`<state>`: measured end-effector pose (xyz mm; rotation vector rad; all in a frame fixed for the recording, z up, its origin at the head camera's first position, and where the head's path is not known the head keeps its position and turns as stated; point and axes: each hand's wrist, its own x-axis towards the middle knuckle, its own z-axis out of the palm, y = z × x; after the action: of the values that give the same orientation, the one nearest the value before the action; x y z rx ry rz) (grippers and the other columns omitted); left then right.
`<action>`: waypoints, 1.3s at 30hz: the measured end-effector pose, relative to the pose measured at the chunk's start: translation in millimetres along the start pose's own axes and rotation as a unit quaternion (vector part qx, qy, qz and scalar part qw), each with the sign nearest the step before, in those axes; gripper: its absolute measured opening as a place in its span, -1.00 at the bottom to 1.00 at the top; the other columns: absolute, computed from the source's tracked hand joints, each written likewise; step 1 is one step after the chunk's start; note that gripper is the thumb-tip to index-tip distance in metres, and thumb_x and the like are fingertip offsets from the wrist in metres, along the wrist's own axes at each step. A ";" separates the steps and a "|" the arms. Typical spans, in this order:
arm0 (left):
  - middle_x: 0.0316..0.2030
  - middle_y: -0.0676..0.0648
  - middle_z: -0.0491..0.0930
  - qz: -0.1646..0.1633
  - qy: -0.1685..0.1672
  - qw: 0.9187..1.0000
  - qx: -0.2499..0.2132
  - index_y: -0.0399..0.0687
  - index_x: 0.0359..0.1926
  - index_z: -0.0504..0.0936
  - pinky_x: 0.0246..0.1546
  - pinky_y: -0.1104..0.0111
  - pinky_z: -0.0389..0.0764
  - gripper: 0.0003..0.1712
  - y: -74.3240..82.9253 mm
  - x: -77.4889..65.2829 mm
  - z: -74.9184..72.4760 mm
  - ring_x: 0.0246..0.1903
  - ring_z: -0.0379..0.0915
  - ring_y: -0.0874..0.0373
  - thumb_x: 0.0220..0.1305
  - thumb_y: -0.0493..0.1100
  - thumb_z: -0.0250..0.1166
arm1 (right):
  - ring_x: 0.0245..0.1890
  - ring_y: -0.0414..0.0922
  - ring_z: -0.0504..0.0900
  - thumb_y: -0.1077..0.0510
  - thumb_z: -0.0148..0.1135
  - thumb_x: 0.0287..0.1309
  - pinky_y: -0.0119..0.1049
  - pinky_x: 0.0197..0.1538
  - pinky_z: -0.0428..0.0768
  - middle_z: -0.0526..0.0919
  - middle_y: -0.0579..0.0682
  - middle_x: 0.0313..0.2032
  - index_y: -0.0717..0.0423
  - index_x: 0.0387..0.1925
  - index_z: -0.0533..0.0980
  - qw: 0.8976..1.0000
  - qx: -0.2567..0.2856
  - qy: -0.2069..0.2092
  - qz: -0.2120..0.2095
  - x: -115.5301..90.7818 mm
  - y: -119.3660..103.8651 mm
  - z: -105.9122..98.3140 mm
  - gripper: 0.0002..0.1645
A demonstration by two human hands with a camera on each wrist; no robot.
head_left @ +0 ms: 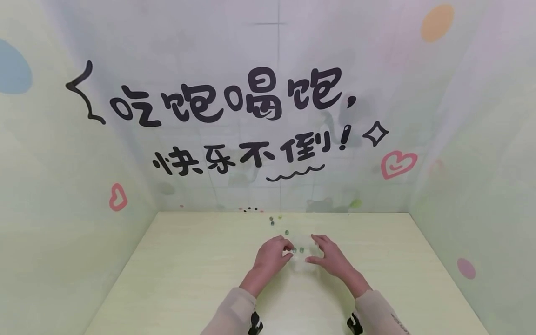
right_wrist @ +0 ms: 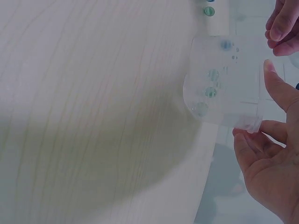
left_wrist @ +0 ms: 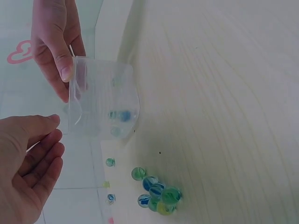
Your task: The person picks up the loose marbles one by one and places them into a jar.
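A clear plastic box (left_wrist: 100,100) stands on the table with several blue and green glass marbles (left_wrist: 124,115) inside. My right hand (right_wrist: 271,163) grips the box by its rim, thumb on one side and fingers at the corner, as the right wrist view shows. Across the opening from it, my left hand (left_wrist: 28,163) hovers beside the rim. Its fingers are loosely bent, thumb close to the index finger, and I see nothing between them. More loose marbles, green, blue and yellow (left_wrist: 164,208), lie on the table beyond the box.
The pale wood-grain table (head_left: 188,279) ends at a printed back wall (head_left: 234,195) just past the loose marbles (head_left: 272,223). Side walls (head_left: 460,223) close in the table left and right.
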<state>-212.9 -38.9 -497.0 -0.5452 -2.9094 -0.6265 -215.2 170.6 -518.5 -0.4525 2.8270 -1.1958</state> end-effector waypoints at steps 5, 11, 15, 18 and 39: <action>-0.30 0.11 0.66 -0.011 0.009 1.000 -0.006 0.07 -0.24 0.75 -0.23 0.46 0.65 -0.88 -8.1 -2.1 -5.2 -0.26 0.59 0.25 0.18 -0.13 0.46 | 0.20 0.34 0.51 0.08 0.46 0.11 0.12 0.20 0.59 0.43 0.37 0.25 0.41 0.36 0.29 1.000 0.000 0.007 0.003 -0.4 -1.2 0.5 -0.10; -0.29 0.10 0.66 -0.027 0.001 1.000 -0.008 0.04 -0.22 0.74 -0.24 0.44 0.66 -0.88 -20.2 -6.4 -12.4 -0.24 0.60 0.22 0.19 -0.15 0.45 | 0.21 0.36 0.50 0.08 0.45 0.12 0.11 0.21 0.59 0.42 0.37 0.26 0.41 0.37 0.27 1.000 0.008 0.002 0.003 -0.5 0.2 1.0 -0.09; -0.28 0.08 0.66 -0.037 0.000 0.999 -0.012 0.02 -0.22 0.74 -0.23 0.41 0.67 -0.89 -27.7 -9.2 -15.8 -0.24 0.61 0.19 0.20 -0.19 0.44 | 0.22 0.37 0.49 0.09 0.44 0.13 0.12 0.21 0.58 0.41 0.38 0.26 0.42 0.38 0.25 1.000 0.009 -0.002 -0.006 -0.3 0.6 0.4 -0.09; -0.28 0.08 0.66 -0.042 0.002 0.999 -0.009 0.02 -0.23 0.74 -0.23 0.40 0.68 -0.89 -32.9 -10.5 -16.7 -0.24 0.62 0.18 0.20 -0.20 0.43 | 0.21 0.36 0.50 0.07 0.45 0.13 0.12 0.21 0.58 0.41 0.38 0.26 0.43 0.37 0.26 1.000 0.002 -0.001 -0.011 -0.6 -0.9 -0.6 -0.08; -0.34 0.09 0.64 -0.068 0.002 0.998 0.000 0.05 -0.29 0.73 -0.27 0.40 0.65 -0.89 -55.1 -21.8 -7.5 -0.31 0.56 0.24 0.14 -0.22 0.47 | 0.23 0.36 0.48 0.09 0.45 0.12 0.12 0.23 0.57 0.39 0.39 0.27 0.42 0.39 0.24 1.000 0.003 -0.002 0.005 -1.5 -0.6 1.0 -0.07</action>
<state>-212.7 -95.9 -515.0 -0.3484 -2.9605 -0.6439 -213.4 169.9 -518.9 -0.4401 2.8183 -1.1999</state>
